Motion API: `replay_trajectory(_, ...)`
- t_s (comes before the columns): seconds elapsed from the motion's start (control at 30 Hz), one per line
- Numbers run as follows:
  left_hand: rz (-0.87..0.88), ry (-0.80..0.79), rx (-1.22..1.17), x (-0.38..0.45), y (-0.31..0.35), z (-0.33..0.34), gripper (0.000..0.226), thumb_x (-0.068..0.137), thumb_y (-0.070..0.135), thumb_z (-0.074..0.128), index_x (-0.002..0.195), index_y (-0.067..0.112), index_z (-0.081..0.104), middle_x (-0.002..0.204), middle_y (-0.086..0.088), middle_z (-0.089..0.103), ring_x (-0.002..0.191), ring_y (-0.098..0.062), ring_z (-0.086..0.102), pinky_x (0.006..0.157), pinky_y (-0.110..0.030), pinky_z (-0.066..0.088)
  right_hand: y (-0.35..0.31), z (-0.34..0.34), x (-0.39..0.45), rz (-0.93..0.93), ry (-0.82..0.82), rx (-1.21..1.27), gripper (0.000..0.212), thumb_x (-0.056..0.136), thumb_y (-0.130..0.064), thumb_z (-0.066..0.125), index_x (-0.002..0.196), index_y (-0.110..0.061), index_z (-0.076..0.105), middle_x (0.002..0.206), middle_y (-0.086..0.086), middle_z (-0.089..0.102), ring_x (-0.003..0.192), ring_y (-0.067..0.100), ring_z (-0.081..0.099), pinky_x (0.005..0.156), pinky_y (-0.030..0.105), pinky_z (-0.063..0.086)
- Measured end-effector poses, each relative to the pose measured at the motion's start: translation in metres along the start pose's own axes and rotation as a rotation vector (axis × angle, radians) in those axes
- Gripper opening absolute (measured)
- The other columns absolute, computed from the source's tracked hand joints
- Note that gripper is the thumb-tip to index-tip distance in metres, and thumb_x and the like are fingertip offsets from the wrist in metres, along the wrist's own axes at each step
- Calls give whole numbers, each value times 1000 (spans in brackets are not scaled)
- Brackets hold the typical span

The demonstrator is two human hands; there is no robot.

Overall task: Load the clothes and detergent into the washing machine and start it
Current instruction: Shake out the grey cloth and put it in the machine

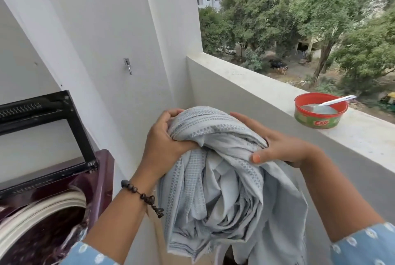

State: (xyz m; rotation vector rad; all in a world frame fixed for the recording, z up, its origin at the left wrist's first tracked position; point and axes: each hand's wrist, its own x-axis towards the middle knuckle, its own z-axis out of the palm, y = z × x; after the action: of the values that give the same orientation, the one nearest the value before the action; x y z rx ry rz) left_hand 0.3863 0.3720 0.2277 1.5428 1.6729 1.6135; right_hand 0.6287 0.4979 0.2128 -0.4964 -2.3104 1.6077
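A bundled light grey-blue cloth (pixel 222 179) with a dotted woven pattern hangs in mid-air at the centre. My left hand (pixel 164 136) grips its upper left fold, and my right hand (pixel 275 147) clasps its upper right side. The maroon top-load washing machine (pixel 100 179) stands at the lower left with its black-framed lid (pixel 79 128) raised; dark clothes (pixel 49 234) lie in the drum. A red and green tub (pixel 319 109) of detergent with a white spoon (pixel 337 100) sits on the balcony ledge at the right.
The white balcony parapet (pixel 267 98) runs from the centre to the right edge. A white wall with a metal hook (pixel 128 66) rises behind the machine. Trees and buildings lie beyond the ledge.
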Motion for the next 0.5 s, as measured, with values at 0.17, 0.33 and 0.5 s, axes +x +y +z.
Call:
replay_trajectory(0.17, -51, 239, -290, 14, 15, -24, 74, 46, 23, 84, 116, 11, 63, 104, -4, 72, 96, -19, 69, 83, -34, 57, 24, 7, -7, 27, -17, 212, 110, 55, -52, 90, 143, -16, 34, 138, -4, 59, 127, 18, 56, 97, 29, 47)
replay_trajectory(0.33, -81, 413, -616, 15, 21, -35, 50, 59, 7, 76, 109, 6, 68, 91, -8, 72, 86, -24, 70, 76, -33, 57, 27, 26, 3, 42, -37, 288, 107, 47, -57, 91, 133, -17, 42, 122, -16, 67, 116, 8, 62, 91, 21, 50)
replay_trajectory(0.5, -101, 553, -776, 16, 18, -44, 70, 55, 15, 76, 121, -5, 64, 109, -19, 66, 105, -35, 67, 101, -49, 51, 25, 58, 22, -17, 118, 451, 108, 38, -45, 97, 130, -11, 50, 114, -1, 73, 106, 19, 69, 82, 29, 55)
